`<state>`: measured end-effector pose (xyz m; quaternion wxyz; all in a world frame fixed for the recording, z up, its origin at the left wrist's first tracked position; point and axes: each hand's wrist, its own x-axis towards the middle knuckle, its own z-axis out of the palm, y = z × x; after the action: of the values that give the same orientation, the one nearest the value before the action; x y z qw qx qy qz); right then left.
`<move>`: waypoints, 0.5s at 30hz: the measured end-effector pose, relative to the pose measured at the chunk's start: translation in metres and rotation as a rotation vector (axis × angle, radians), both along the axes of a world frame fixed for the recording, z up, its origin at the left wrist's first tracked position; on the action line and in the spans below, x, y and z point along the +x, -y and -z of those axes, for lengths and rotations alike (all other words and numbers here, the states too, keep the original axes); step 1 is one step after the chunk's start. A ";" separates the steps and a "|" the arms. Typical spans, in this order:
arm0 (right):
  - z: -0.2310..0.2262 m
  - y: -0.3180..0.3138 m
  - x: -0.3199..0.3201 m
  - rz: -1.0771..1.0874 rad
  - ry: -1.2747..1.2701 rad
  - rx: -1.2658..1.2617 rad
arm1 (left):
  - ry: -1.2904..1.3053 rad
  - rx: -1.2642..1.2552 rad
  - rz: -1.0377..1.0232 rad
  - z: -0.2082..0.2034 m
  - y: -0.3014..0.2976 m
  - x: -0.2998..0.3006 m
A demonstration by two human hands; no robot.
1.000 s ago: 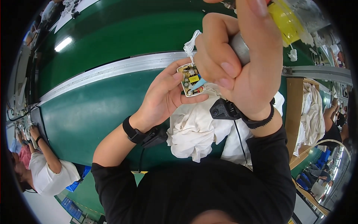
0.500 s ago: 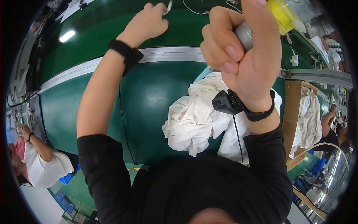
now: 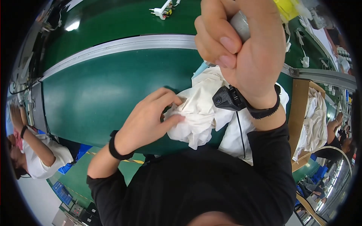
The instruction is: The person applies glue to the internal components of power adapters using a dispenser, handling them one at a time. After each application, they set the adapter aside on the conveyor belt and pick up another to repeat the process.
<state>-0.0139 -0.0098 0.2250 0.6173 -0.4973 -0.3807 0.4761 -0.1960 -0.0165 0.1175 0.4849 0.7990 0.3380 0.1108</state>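
My left hand (image 3: 149, 118) has come to the near side of a crumpled white cloth (image 3: 198, 113), its thumb and fingers curled onto a fold. Raised above the cloth's far side, my right hand (image 3: 247, 49) is wrapped round a grey cylinder (image 3: 240, 26). A yellow part (image 3: 288, 9) shows past that hand, but whether it belongs to the cylinder is hidden. On the far green surface lies a white two-pin plug (image 3: 164, 10) with bare electronic parts showing. A light-blue stick-like thing (image 3: 200, 70) pokes out beside the cloth.
A metal rail (image 3: 124, 44) divides the near green mat from the far one. To the right stands a cardboard box (image 3: 298, 116) with cloths (image 3: 315, 120) inside. White corded parts (image 3: 304, 61) lie at the far right. A co-worker (image 3: 47, 154) sits at left.
My left hand let go of the white plug on the far surface and drew back to the white cloth. My right hand keeps its hold on the grey cylinder, shifted slightly.
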 end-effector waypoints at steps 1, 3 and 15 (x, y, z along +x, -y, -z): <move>0.003 0.000 -0.002 -0.020 -0.008 0.006 | 0.034 -0.030 -0.083 0.006 0.005 -0.003; 0.008 0.005 -0.005 -0.066 -0.045 0.000 | 0.099 -0.102 -0.199 0.019 0.008 -0.009; 0.037 0.017 -0.017 -0.305 -0.084 0.307 | 0.646 -0.549 -0.523 0.013 0.018 0.005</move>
<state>-0.0311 -0.0270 0.1881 0.6221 -0.3139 -0.4935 0.5205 -0.1906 -0.0343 0.1044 0.7133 0.4551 0.3761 0.3776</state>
